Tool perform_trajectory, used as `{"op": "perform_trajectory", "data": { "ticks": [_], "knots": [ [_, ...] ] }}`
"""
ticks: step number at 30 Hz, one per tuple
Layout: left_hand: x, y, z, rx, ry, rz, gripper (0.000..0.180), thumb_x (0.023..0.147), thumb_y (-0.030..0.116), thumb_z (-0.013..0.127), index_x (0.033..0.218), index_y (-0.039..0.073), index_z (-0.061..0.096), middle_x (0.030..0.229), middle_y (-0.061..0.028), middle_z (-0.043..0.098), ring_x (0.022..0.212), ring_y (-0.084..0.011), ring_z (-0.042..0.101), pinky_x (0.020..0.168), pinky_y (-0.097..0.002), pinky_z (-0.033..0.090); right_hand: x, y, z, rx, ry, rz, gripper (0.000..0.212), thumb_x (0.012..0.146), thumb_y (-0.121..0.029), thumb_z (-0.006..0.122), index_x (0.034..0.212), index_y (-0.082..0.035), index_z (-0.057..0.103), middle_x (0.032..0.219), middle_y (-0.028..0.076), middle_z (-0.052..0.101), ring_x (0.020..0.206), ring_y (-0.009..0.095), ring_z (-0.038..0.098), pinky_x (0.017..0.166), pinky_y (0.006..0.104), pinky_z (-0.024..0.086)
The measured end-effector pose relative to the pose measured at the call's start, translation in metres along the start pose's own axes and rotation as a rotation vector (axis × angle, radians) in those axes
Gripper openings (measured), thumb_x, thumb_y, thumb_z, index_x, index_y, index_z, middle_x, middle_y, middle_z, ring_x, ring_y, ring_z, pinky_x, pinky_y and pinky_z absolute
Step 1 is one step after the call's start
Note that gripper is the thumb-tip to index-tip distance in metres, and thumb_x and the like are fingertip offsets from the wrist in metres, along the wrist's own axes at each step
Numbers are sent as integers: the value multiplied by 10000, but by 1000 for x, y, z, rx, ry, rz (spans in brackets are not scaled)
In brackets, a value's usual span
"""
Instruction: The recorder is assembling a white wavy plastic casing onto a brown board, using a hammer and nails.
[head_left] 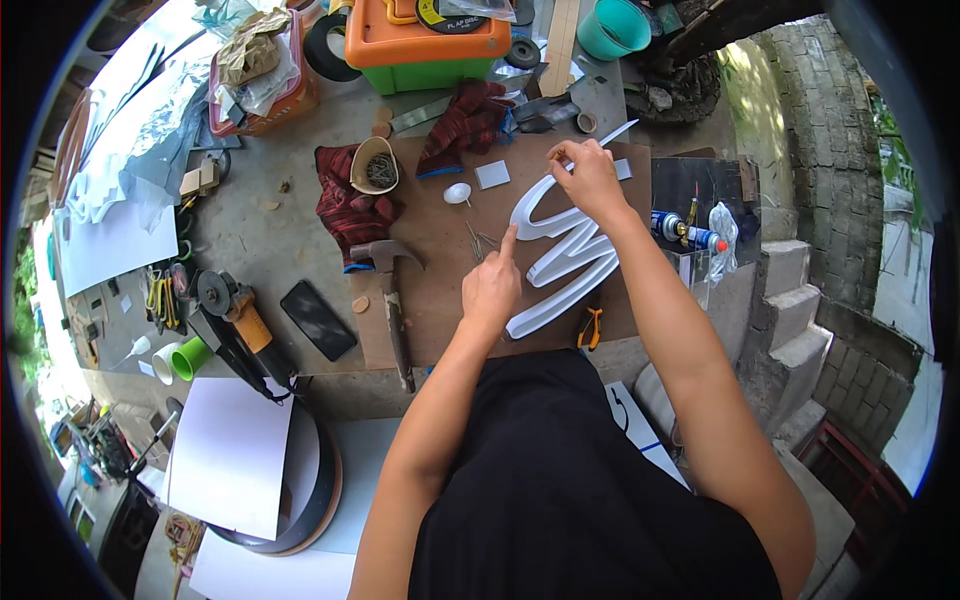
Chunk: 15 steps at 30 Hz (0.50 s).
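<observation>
A white raised-edge curved letter shape (575, 262), looping and zigzagging, lies on the brown board (450, 330). My left hand (492, 290) reaches its index finger out to the letter's left edge, with the other fingers curled in and nothing seen in them. Above the upper loop, my right hand (588, 180) is closed in a pinch; whatever its fingertips hold is too small to make out. Several loose nails (478, 240) lie just beyond my left hand. A small white cup-like piece (457, 193) and a white rectangular block (492, 175) sit farther back.
Left of the board lie a hammer (398, 310), a phone (318, 320) and an angle grinder (245, 320). A cup of nails (377, 170) stands between red-black gloves (350, 215). Orange-handled pliers (590, 328) rest at the front edge, spray cans (690, 232) at right.
</observation>
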<state>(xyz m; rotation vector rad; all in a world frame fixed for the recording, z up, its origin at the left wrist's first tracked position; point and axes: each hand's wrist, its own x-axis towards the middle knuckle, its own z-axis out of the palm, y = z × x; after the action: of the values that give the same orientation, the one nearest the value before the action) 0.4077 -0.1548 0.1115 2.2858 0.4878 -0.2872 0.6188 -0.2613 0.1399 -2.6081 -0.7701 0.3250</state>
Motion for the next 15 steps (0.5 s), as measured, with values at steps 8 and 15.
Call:
{"op": "perform_trajectory", "data": {
  "ticks": [8, 15],
  "knots": [
    [17, -6, 4, 114, -166, -14, 676, 892, 132, 550, 1544, 247, 411, 853, -196, 724, 742, -397, 708, 689, -514, 561, -1, 9, 10, -75, 23, -92, 86, 854, -190, 707, 901, -126, 741, 845, 28, 731, 952, 268, 622, 840, 433, 424],
    [16, -5, -1, 111, -165, 2, 691, 880, 121, 553, 1544, 253, 414, 821, -203, 720, 734, -394, 709, 689, -516, 560, -3, 2, 14, -49, -47, -153, 103, 857, -187, 701, 920, -115, 737, 851, 47, 728, 955, 266, 624, 862, 431, 420]
  ]
}}
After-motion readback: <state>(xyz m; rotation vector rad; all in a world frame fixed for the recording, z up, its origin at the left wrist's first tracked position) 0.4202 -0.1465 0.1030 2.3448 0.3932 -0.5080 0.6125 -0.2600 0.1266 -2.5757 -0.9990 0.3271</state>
